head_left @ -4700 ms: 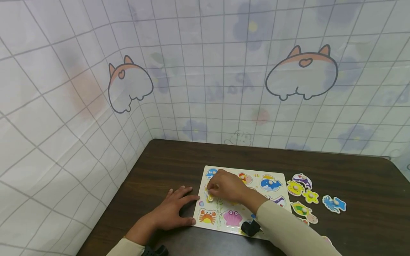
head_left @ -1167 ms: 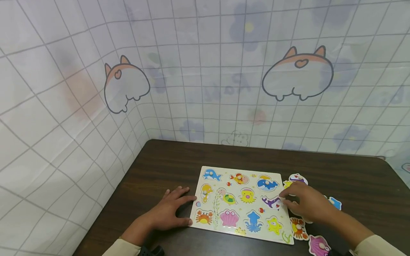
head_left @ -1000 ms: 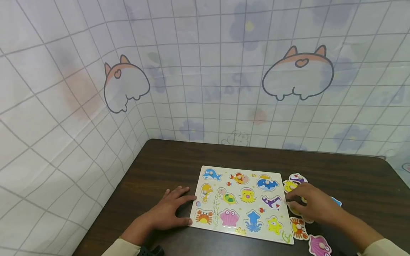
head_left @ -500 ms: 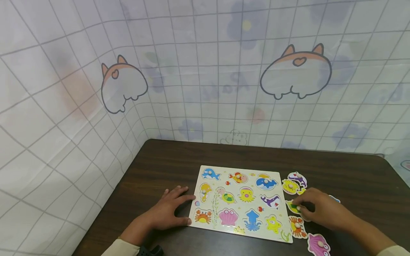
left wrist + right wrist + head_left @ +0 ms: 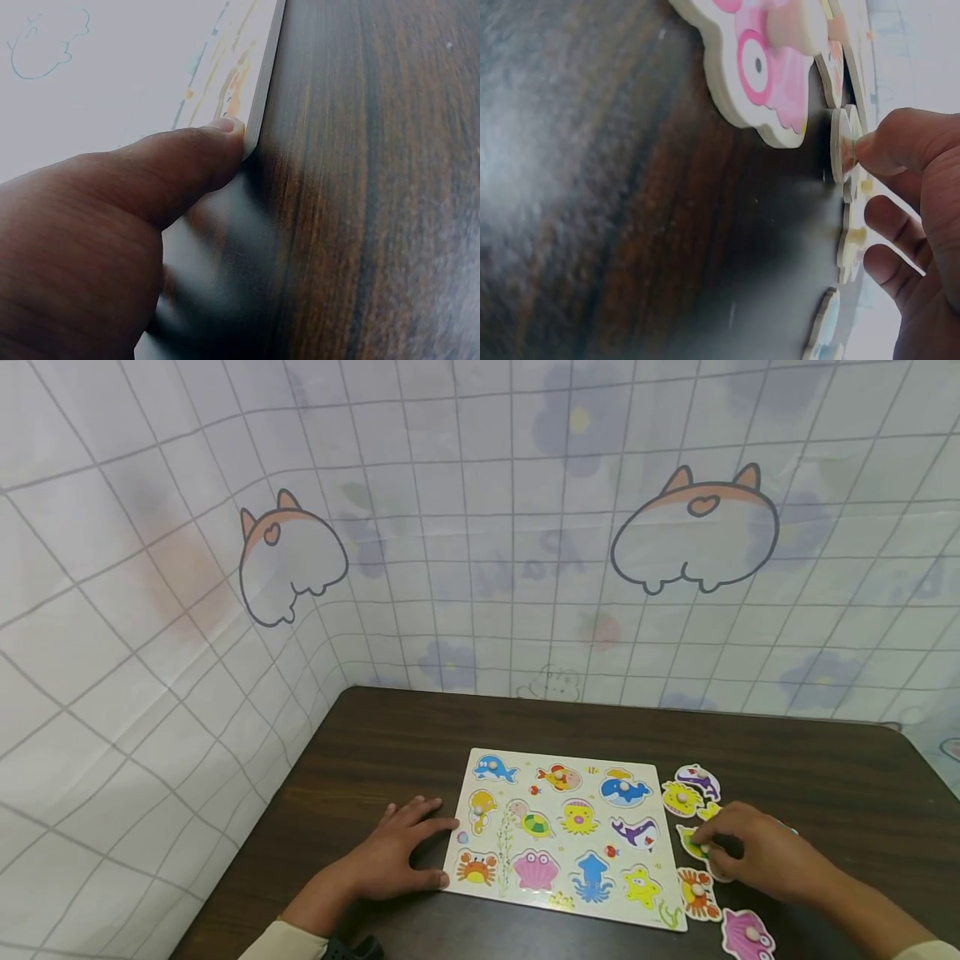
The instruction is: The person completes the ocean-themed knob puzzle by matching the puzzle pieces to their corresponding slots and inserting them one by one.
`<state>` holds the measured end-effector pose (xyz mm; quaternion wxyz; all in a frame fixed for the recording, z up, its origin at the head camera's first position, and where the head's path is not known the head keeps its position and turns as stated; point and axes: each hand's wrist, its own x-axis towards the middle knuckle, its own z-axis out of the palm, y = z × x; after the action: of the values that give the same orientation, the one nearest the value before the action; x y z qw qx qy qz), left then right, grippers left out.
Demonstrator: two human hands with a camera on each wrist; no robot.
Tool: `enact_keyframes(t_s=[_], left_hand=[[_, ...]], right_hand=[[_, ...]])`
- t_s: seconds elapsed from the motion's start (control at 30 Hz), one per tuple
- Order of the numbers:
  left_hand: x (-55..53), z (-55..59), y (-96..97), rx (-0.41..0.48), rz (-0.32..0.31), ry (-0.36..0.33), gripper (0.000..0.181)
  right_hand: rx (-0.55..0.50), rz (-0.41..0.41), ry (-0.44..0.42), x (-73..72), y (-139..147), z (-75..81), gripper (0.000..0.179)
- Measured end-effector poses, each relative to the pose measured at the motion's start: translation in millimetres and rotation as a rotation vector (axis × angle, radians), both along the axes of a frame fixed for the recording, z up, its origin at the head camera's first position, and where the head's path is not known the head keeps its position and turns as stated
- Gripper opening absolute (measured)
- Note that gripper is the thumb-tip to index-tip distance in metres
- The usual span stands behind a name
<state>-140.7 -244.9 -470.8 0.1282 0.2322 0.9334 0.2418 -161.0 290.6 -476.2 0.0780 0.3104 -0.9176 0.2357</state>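
Observation:
A flat puzzle board (image 5: pixel 525 898) with sea animal pictures lies on the dark wood table. My left hand (image 5: pixel 393 852) rests at its left side, thumb and forefinger touching the edge; the left wrist view shows the thumb (image 5: pixel 195 161) on a corner. Knobbed seahorse (image 5: pixel 482 810), blue dolphin (image 5: pixel 493 768), fish (image 5: pixel 558 777) and whale (image 5: pixel 624 790) pieces sit in the board. Right of it, my right hand (image 5: pixel 768 853) pinches the green turtle piece (image 5: pixel 687 838) between thumb and forefinger. The hand hides part of the turtle, whose edge shows in the right wrist view.
Loose knobbed pieces lie along the board's right side: a purple dolphin (image 5: pixel 699 780), yellow octopus (image 5: pixel 681 799), starfish (image 5: pixel 708 811), crab (image 5: pixel 697 894) and pink shell (image 5: pixel 747 934). A blue piece (image 5: pixel 825 322) is mostly behind the right hand. A grid-patterned cloth (image 5: pixel 480 635) hangs behind.
My right hand has moved from the seahorse on the board rightward to the loose pieces and taken hold of the turtle, which has shifted slightly. The left hand stays at the board's edge.

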Motion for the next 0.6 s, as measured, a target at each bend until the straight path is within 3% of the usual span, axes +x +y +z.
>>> enact_keyframes(t_s=[0.6], left_hand=[[1.6, 3.0, 1.8, 0.01, 0.005, -0.001, 0.073]], right_hand=[[0.007, -0.013, 0.086, -5.8, -3.5, 16.1, 0.032]])
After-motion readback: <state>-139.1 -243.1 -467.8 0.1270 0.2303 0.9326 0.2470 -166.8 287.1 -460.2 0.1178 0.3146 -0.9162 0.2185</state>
